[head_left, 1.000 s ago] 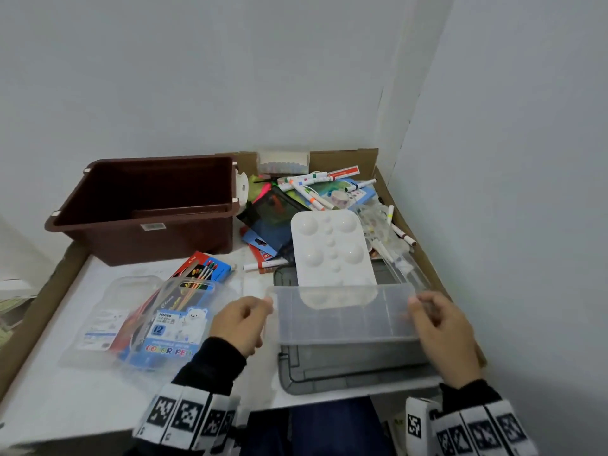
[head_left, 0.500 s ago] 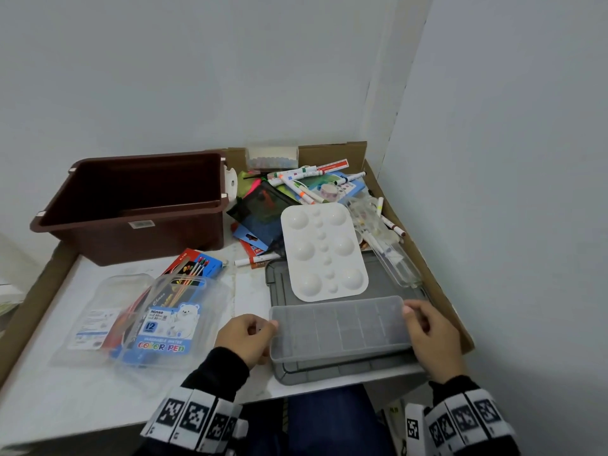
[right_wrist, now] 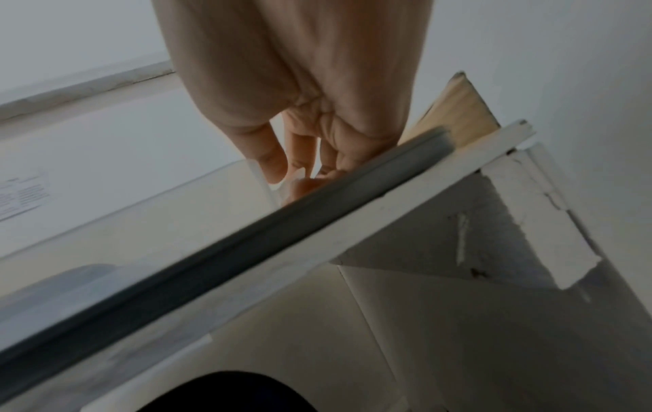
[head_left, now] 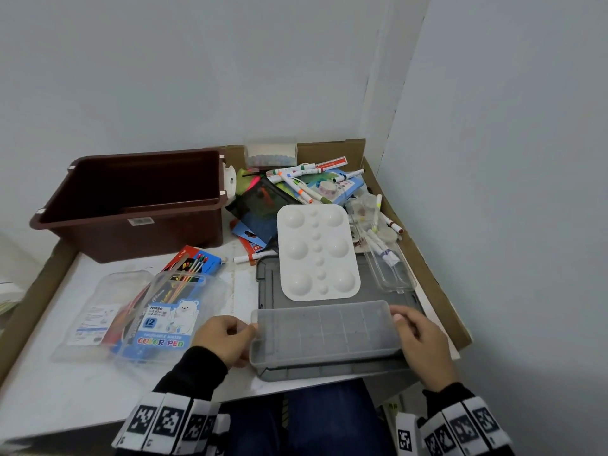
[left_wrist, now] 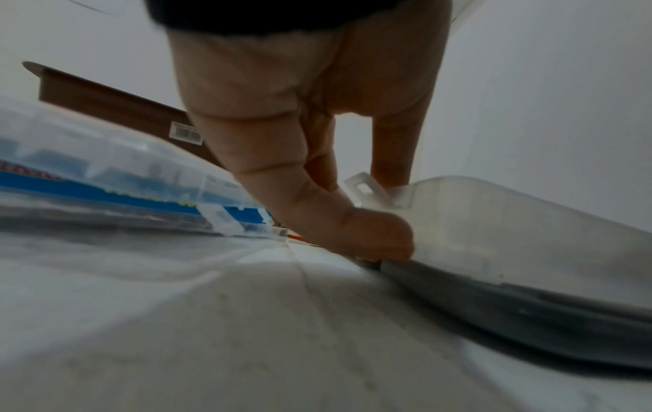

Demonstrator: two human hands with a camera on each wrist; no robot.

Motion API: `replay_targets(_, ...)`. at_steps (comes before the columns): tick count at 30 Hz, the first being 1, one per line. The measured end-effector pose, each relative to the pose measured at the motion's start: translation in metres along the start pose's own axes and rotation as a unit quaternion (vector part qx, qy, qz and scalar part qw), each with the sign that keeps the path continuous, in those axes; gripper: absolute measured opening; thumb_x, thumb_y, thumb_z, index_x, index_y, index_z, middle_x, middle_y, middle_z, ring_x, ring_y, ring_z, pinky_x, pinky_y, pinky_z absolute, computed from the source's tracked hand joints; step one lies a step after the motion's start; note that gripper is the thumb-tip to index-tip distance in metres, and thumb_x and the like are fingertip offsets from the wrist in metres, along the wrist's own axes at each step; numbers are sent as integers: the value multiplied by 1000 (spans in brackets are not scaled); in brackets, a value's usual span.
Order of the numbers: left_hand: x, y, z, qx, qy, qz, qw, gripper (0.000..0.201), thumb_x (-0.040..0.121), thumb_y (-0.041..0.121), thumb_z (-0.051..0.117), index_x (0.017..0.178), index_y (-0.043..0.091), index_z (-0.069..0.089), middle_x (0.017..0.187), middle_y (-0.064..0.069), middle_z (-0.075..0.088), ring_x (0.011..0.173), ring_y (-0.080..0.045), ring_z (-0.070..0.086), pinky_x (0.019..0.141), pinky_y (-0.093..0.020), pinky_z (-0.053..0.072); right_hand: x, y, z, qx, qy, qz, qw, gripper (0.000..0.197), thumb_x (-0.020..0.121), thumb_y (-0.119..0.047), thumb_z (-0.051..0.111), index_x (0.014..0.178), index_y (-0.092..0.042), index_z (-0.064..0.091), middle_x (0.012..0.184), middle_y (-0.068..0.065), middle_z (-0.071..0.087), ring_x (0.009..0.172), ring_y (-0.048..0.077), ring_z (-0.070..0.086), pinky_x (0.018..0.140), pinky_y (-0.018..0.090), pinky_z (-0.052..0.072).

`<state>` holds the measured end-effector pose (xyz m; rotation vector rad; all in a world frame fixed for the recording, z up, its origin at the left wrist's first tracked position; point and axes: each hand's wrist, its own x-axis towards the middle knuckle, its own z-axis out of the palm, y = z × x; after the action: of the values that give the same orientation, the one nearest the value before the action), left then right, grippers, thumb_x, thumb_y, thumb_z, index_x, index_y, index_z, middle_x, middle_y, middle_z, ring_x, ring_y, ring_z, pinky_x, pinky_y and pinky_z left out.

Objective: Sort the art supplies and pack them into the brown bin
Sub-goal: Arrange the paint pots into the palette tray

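Observation:
A clear compartment tray (head_left: 324, 330) lies on the near end of a flat grey lid (head_left: 268, 284) at the table's front. My left hand (head_left: 227, 337) grips its left end, thumb low on the wall (left_wrist: 374, 234) beside a small latch tab (left_wrist: 367, 189). My right hand (head_left: 421, 337) holds the right end, fingers (right_wrist: 275, 159) curled over the rim. The brown bin (head_left: 131, 205) stands empty at the back left. A white paint palette (head_left: 317, 251) rests on the grey lid behind the tray.
A clear case of colour pens (head_left: 164, 320) and a paintbrush pack (head_left: 194, 264) lie left of my hands. Markers, a tape roll and packets pile up (head_left: 306, 185) at the back right. A clear plastic case (head_left: 385, 258) lies along the cardboard edge (head_left: 437, 291) by the right wall.
Both hands have lowered the clear tray from in front of the palette down onto the near end of the grey lid. The palette is now fully uncovered.

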<state>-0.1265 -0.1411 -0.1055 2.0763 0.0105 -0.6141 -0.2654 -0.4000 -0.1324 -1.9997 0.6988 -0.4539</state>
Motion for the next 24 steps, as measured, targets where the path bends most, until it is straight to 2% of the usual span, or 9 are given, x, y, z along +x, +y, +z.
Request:
replay_targets(3,-2,-1,-6,0,-10,-1,1000,26,87,21,62,75,-3,63,60,-10,62,53,-20,60,46,-23,49,-3,-1,0,1,-10,-5,1000,23,94,-7,49,96,-25,64,89,-19,62,84,-4,56,64,1,39)
replay_targets(6,-4,0,-7,-12,-10,14,1000,20,87,19,61,75,2,65,67,-10,64,58,-19,62,47,-22,49,-2,0,-1,9,7,-1,1000,24,92,-4,51,95,-21,67,88,-11,65,82,1,57,65,8,41)
replay_targets(9,-4,2,-7,-47,6,35,998,11,88,2,56,82,9,63,68,-11,62,60,-22,63,52,-26,51,-1,-1,-2,20,50,-3,999,22,89,-1,53,91,-18,68,85,-7,66,77,3,57,63,8,42)
replay_targets(11,-3,4,-7,-52,6,49,997,16,86,-5,54,88,8,63,70,-14,61,60,-23,64,52,-25,53,-1,-1,-2,15,73,-10,997,20,89,-1,54,90,-16,67,84,-6,65,78,2,56,62,7,41)
replay_targets(14,-2,7,-5,-54,10,57,997,18,84,-10,54,89,5,64,74,-15,61,62,-23,63,51,-21,54,-1,1,-2,-25,88,-24,995,16,89,-3,54,92,-14,66,86,-5,61,81,-2,53,66,11,38)
replay_targets(17,0,5,0,-18,20,66,997,25,84,-6,56,88,18,65,84,-7,65,76,-19,62,63,-22,50,-3,3,0,-69,107,-62,990,15,90,-3,53,93,-11,65,89,-4,58,82,1,52,71,13,37)
replay_targets(19,0,4,3,9,12,77,997,30,87,-2,53,92,26,64,91,-2,67,83,-14,62,69,-20,48,-4,5,2,-78,103,-87,988,16,91,-5,52,99,-10,65,98,-2,59,93,11,53,81,21,39)
replay_targets(22,-3,4,5,-5,-8,83,996,31,89,-3,48,103,19,65,107,-6,66,101,-21,61,93,-39,49,-9,10,7,-76,78,-97,989,24,92,-11,53,115,-9,61,114,-4,54,109,11,47,94,28,36)
replay_targets(24,-5,2,8,11,-2,84,996,31,90,-2,47,111,13,64,112,-7,66,107,-21,59,99,-41,45,-12,14,10,-76,70,-104,989,28,92,-12,53,120,-9,57,114,-6,53,109,11,47,93,28,37)
